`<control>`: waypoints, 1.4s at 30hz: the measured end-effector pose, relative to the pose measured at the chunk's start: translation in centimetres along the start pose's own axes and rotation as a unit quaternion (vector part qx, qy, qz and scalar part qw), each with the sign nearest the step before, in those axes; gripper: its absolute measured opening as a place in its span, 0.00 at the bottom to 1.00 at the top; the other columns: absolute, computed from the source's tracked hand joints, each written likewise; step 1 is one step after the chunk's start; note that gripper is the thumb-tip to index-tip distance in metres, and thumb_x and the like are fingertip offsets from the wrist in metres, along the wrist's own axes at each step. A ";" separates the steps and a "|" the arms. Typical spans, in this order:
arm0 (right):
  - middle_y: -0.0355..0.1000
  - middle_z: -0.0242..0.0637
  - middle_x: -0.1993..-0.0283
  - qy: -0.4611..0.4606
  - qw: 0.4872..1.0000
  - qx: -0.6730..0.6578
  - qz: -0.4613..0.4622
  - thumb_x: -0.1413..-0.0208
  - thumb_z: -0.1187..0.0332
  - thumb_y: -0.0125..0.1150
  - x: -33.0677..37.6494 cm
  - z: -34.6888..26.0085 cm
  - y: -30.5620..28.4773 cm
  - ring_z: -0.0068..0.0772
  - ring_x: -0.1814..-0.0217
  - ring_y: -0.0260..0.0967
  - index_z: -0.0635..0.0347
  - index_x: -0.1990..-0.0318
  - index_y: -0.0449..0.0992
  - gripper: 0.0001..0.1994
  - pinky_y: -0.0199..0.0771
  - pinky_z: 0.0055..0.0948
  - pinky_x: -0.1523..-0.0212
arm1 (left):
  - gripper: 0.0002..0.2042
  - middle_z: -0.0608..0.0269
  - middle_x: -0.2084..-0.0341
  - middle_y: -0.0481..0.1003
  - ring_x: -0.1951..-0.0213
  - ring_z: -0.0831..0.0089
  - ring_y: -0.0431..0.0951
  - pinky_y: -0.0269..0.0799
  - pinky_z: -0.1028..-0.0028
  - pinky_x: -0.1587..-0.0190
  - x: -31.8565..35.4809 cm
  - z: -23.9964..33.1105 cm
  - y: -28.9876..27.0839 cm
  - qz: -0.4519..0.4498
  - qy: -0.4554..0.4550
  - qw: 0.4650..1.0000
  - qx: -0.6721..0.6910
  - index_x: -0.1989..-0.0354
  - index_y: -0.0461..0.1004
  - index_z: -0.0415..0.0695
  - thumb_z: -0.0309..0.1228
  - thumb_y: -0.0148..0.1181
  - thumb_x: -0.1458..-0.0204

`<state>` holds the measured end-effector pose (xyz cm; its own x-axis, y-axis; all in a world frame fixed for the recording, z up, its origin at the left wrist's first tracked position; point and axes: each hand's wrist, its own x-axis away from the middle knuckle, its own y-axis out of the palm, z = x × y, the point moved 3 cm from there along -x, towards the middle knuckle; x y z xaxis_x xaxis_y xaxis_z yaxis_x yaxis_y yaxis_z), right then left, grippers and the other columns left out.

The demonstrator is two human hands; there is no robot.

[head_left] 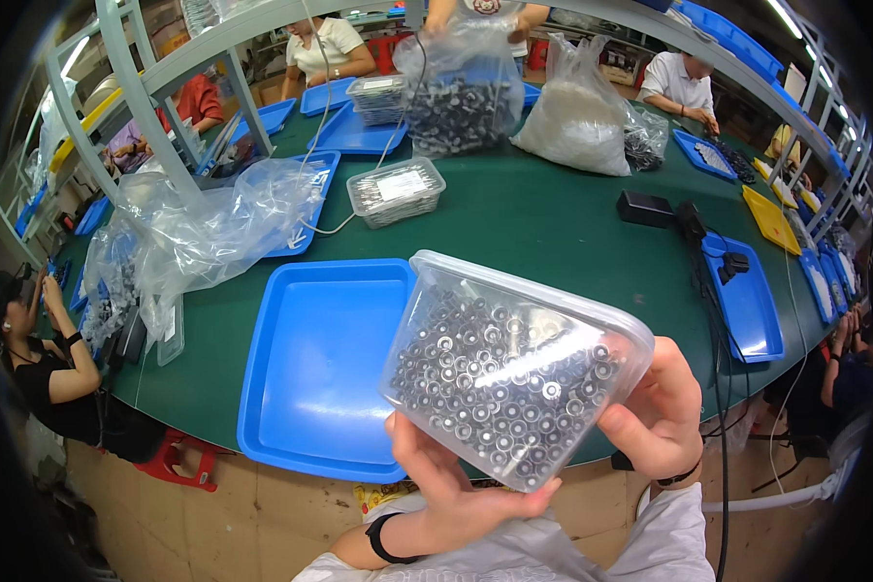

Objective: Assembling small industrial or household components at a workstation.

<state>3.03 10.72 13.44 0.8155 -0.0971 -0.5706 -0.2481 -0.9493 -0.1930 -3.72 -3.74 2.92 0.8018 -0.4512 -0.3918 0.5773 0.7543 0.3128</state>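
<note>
The tub (pixel 533 296) lies between the two hands, raised over the near edge of the green tabletop (pixel 524 223) and tilted so that a clear wall faces the person, showing many small metal parts (pixel 500 388) inside. The left hand (pixel 446 487) supports its lower left side from below, fingers curled up against it and thumb stretched along the bottom corner; a black band (pixel 390 539) circles that wrist. The right hand (pixel 664 422) grips the right end, thumb on the wall and fingers bent around near the rim. Both hands are partly open, spread around the tub they hold.

From left to right, a crumpled clear bag (pixel 199 242) lies beyond a blue tray (pixel 272 359), which sits just left of the tub and runs partly behind it. Farther back stand a box (pixel 398 215) of thin pale pieces, a bag of dark pieces (pixel 466 112) and a white bag (pixel 572 126). On the right are a black adapter (pixel 647 209), a dark cable (pixel 724 436) and a yellow tray (pixel 772 221).
</note>
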 end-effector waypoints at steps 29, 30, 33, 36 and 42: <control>0.76 0.37 0.60 0.042 0.983 0.119 -0.133 0.58 0.87 0.51 2.6 7.1 -2.0 0.40 0.46 0.68 0.60 0.64 0.79 0.16 0.56 0.43 0.39 | 0.47 0.45 0.50 0.54 0.46 0.60 0.62 0.64 0.63 0.48 -0.8 -4.9 -1.6 -0.077 -0.127 0.983 -0.106 0.47 0.38 0.40 0.30 0.73 0.67; 0.76 0.35 0.59 0.042 0.979 0.142 -0.138 0.57 0.84 0.52 3.5 8.1 -2.1 0.39 0.46 0.69 0.59 0.65 0.79 0.14 0.61 0.42 0.41 | 0.46 0.45 0.51 0.56 0.47 0.60 0.63 0.65 0.64 0.49 -0.6 -5.5 -1.7 -0.083 -0.129 0.973 -0.174 0.47 0.39 0.38 0.29 0.73 0.67; 0.75 0.33 0.56 0.023 0.946 0.285 -0.154 0.57 0.82 0.55 6.0 9.0 -1.1 0.38 0.46 0.69 0.60 0.64 0.77 0.12 0.65 0.42 0.44 | 0.44 0.44 0.53 0.58 0.49 0.57 0.65 0.64 0.65 0.50 -0.5 -6.2 -1.8 -0.099 -0.133 0.942 -0.293 0.47 0.43 0.34 0.28 0.72 0.68; 0.71 0.40 0.51 -0.049 0.908 0.378 -0.173 0.56 0.74 0.58 7.5 8.9 1.3 0.40 0.47 0.68 0.64 0.64 0.74 0.10 0.70 0.38 0.47 | 0.48 0.43 0.50 0.58 0.46 0.57 0.63 0.60 0.64 0.45 0.3 -7.9 -2.7 -0.101 -0.150 0.947 -0.264 0.42 0.39 0.34 0.27 0.72 0.68; 0.69 0.44 0.50 -0.123 0.848 0.473 -0.205 0.52 0.72 0.55 7.6 9.8 3.0 0.40 0.48 0.68 0.64 0.60 0.73 0.11 0.71 0.37 0.47 | 0.59 0.38 0.44 0.52 0.43 0.51 0.61 0.58 0.61 0.43 1.1 -8.6 -2.2 -0.073 -0.089 0.968 -0.222 0.38 0.27 0.34 0.31 0.74 0.70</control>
<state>3.39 10.09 0.69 0.8300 0.3579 -0.4278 -0.3735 -0.2129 -0.9029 -5.45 -1.77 -5.64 0.7536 -0.6133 -0.2364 0.5948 0.7894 -0.1519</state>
